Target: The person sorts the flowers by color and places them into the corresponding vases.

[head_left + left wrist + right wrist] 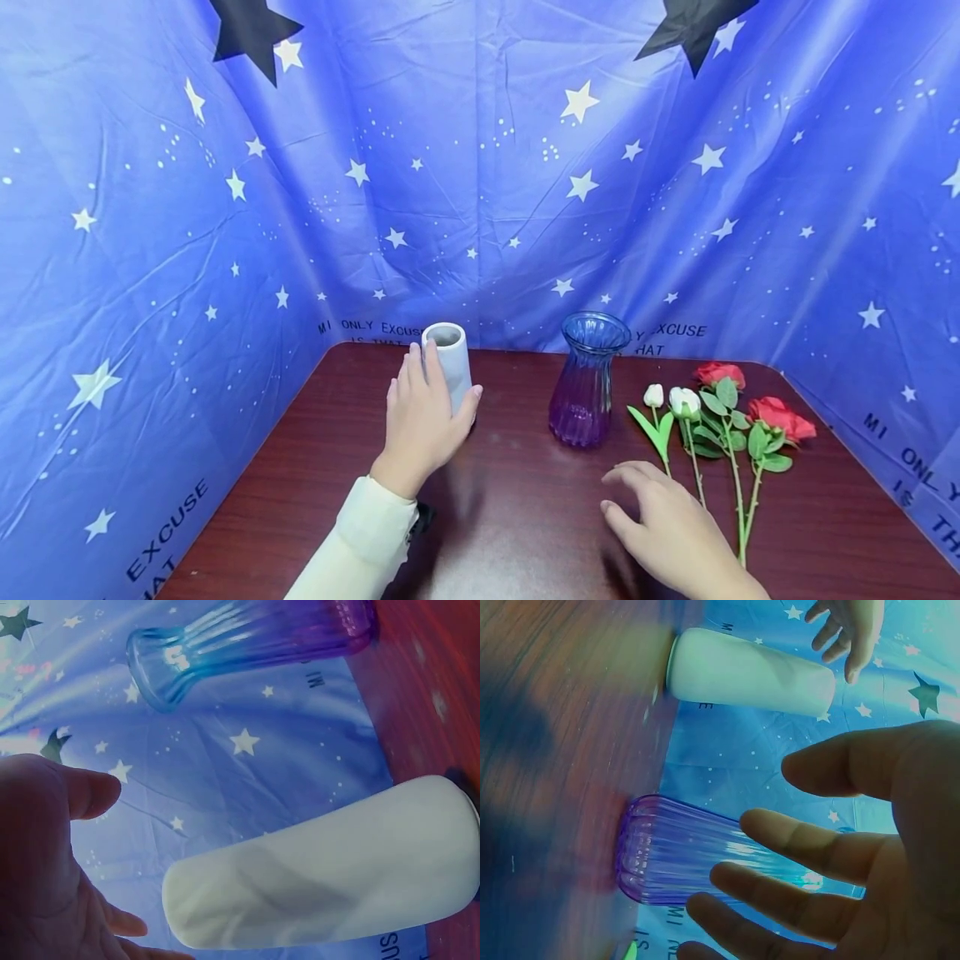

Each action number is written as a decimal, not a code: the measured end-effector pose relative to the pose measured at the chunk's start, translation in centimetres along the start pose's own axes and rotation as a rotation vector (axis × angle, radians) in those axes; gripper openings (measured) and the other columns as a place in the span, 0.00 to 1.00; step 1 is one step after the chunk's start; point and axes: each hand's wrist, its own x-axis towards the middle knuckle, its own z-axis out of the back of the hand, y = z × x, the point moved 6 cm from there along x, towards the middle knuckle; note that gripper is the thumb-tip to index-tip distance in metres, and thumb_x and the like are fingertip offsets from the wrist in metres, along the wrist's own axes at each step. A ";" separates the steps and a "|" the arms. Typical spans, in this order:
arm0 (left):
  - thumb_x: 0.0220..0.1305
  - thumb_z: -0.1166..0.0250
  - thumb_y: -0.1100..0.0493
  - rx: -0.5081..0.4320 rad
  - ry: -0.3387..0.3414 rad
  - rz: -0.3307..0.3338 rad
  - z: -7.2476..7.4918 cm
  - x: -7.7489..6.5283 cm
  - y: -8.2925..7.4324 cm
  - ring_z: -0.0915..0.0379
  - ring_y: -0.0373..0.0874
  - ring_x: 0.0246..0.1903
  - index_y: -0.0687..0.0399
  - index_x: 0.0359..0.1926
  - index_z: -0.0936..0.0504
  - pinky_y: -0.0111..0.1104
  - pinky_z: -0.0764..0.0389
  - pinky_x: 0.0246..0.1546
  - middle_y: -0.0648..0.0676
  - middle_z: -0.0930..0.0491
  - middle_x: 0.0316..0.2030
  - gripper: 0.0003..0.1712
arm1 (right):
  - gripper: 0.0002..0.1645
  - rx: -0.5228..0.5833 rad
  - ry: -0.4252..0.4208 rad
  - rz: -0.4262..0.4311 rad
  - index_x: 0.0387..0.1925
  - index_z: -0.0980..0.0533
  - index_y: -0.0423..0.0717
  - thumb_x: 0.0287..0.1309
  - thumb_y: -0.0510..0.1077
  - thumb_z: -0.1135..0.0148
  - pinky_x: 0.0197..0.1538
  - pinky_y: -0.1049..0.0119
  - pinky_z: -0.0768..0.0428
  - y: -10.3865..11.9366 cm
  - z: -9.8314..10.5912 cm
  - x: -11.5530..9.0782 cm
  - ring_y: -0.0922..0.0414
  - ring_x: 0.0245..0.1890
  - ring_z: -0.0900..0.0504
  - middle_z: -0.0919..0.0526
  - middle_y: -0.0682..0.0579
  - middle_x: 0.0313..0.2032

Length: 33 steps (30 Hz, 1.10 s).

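Note:
My left hand (423, 417) reaches toward a white cylindrical vase (458, 371) standing upright at the back of the table. Its fingers are spread and nearly straight; in the left wrist view the thumb and fingertips show a gap from the vase's rim. To the right stands a ribbed glass vase (583, 392), blue at its flared mouth and purple at the base. My right hand (671, 525) hovers over the table in front of the glass vase, fingers relaxed and apart, holding nothing. In the right wrist view its fingers (795, 836) overlap the glass vase.
On the right lie artificial flowers: a white tulip (654, 395), another white bloom (685, 403), and two red roses (780, 417), their stems pointing toward me. A blue star-printed cloth (480, 208) surrounds the dark reddish wooden table (517, 500) at the back and sides.

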 end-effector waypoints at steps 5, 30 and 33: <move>0.67 0.37 0.36 -0.058 -0.025 0.033 -0.5 0.4 0.7 0.35 0.67 0.70 0.66 0.79 0.46 0.62 0.31 0.66 0.72 0.37 0.73 0.54 | 0.10 0.031 -0.029 -0.025 0.42 0.16 0.60 0.57 0.47 0.27 0.51 0.49 0.18 -0.6 -0.1 -0.2 0.56 0.51 0.14 0.14 0.62 0.48; 0.59 0.28 0.34 -0.301 -0.145 0.189 -2.6 2.5 4.0 0.26 0.63 0.61 0.63 0.75 0.38 0.60 0.24 0.56 0.65 0.27 0.65 0.56 | 0.11 0.247 -0.064 -0.090 0.40 0.17 0.70 0.61 0.47 0.27 0.49 0.59 0.19 -2.5 -1.3 0.5 0.62 0.50 0.16 0.14 0.70 0.45; 0.59 0.28 0.34 -0.346 -0.121 0.207 -3.3 2.7 4.3 0.25 0.61 0.61 0.60 0.76 0.39 0.58 0.24 0.58 0.62 0.27 0.65 0.56 | 0.11 0.253 -0.070 -0.072 0.40 0.17 0.71 0.61 0.46 0.27 0.51 0.60 0.20 -2.5 -1.4 0.3 0.62 0.51 0.16 0.14 0.70 0.46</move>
